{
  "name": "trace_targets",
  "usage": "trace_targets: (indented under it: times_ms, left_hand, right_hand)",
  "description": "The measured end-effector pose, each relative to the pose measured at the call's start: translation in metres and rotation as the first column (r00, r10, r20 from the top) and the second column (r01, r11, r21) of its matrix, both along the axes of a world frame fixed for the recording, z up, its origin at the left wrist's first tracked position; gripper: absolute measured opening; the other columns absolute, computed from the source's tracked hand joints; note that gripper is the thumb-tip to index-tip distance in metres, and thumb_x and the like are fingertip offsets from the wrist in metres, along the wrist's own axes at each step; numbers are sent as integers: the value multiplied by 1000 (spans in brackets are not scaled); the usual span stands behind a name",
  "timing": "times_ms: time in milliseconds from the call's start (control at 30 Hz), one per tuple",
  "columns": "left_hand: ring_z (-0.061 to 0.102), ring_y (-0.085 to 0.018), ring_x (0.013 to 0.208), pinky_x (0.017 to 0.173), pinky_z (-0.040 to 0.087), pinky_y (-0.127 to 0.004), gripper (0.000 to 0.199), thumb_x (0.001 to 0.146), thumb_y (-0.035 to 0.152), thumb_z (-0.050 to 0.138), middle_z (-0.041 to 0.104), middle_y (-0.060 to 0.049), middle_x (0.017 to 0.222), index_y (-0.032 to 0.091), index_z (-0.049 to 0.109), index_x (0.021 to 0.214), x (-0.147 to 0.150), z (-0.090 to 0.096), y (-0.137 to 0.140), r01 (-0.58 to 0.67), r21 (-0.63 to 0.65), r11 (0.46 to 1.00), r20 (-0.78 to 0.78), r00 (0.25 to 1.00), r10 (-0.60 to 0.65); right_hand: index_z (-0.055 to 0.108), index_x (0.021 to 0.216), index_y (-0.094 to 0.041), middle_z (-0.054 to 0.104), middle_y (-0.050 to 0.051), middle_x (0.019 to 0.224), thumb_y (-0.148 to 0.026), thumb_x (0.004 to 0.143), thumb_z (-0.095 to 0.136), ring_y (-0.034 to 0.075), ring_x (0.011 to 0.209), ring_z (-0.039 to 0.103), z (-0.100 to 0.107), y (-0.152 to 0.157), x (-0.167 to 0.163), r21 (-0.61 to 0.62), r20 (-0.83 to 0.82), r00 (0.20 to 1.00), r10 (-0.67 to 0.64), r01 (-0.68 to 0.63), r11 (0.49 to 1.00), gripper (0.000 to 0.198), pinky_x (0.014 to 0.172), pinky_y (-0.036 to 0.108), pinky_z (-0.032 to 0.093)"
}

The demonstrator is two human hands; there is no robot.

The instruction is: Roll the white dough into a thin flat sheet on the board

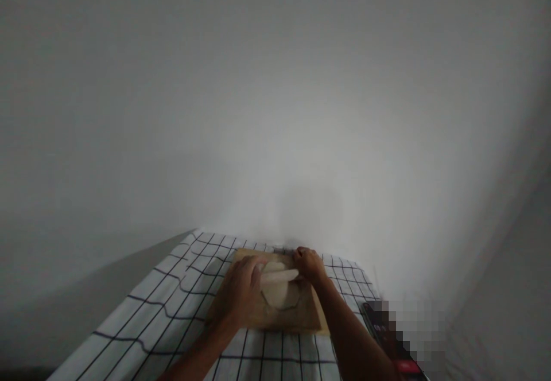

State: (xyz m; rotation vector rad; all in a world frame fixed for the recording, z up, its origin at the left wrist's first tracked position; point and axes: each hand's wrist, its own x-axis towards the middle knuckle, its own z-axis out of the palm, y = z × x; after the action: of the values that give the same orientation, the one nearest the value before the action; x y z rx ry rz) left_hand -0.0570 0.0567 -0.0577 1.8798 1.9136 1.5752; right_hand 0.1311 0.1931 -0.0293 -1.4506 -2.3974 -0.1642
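Note:
A pale rolling pin [279, 276] lies across a flattened round of dough [282, 298] on a wooden board [262, 322]. At the pin's left end is my left hand [241, 286], curled over it with its fingers partly hidden behind the back of the hand. My right hand [309, 263] is closed in a fist around the other end, near the board's far right edge. The dough shows both beyond the pin and on the near side of it.
A white tablecloth with dark grid lines [167, 295] covers the table, with folds at the left. A dark phone-like device [387, 335] lies at the right edge, beside a pixelated patch. A plain wall [275, 111] rises directly behind the table.

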Motion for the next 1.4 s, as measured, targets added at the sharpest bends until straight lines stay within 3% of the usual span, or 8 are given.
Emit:
trace_targets:
  times_ms: [133, 233, 433, 767, 1100, 1233, 1400]
  left_hand:
    - [66, -22, 107, 98, 49, -37, 31, 100, 26, 39, 75, -6, 111, 21, 68, 107, 0, -3, 1, 17, -29, 999, 17, 1000, -17]
    - [65, -22, 109, 100, 48, -37, 30, 97, 20, 39, 74, -5, 112, 21, 68, 105, 0, 0, 0, 21, -55, 998, -5, 1000, -21]
    - [66, -21, 106, 98, 47, -35, 34, 88, 9, 39, 74, -4, 105, 22, 69, 94, 0, 13, -9, 48, -100, 994, -97, 994, -58]
    - [67, -20, 105, 94, 48, -31, 36, 89, 10, 38, 75, -3, 109, 23, 70, 97, 0, 13, -8, 24, -177, 984, -114, 992, -44]
    - [66, -18, 106, 97, 45, -30, 32, 90, 9, 40, 75, -3, 109, 23, 69, 96, -6, 7, -1, 78, -209, 975, -127, 986, -106]
    - [68, -18, 103, 91, 46, -29, 33, 91, 10, 40, 76, -3, 108, 23, 70, 97, -1, 11, -8, 56, -228, 972, -127, 988, -87]
    - [68, -19, 101, 89, 46, -31, 32, 96, 14, 38, 76, -3, 109, 23, 69, 100, 3, 12, -13, 22, -210, 977, -147, 988, -54]
  right_hand:
    - [72, 116, -24, 77, 11, 111, -29, 106, 41, 25, 102, 73, -3, -2, 3, -24, 45, 999, 29, -28, 999, 34, 87, 36, 54]
    - [70, 124, -24, 74, 11, 122, -22, 101, 48, 26, 113, 69, -5, -11, 10, -16, 70, 995, 77, -76, 997, 31, 94, 37, 53]
    - [67, 132, -23, 68, 7, 138, -20, 105, 37, 20, 130, 61, -4, -34, 24, 9, 44, 995, 86, -87, 996, 40, 110, 35, 45]
    - [74, 110, -24, 73, 6, 128, -24, 108, 36, 19, 126, 63, -19, -85, 45, 119, -132, 988, 80, -65, 991, 38, 111, 35, 44]
    - [72, 125, -25, 69, 3, 136, -25, 105, 38, 20, 136, 56, -28, -131, 60, 52, -270, 961, 62, -50, 997, 39, 118, 42, 38]
    - [72, 124, -27, 70, 2, 135, -25, 106, 36, 18, 135, 56, -28, -132, 60, 48, -251, 966, 68, -58, 997, 40, 118, 40, 38]
    - [71, 121, -24, 69, 6, 135, -24, 106, 36, 21, 132, 58, -26, -109, 50, 113, -187, 982, 40, -19, 993, 38, 115, 42, 39]
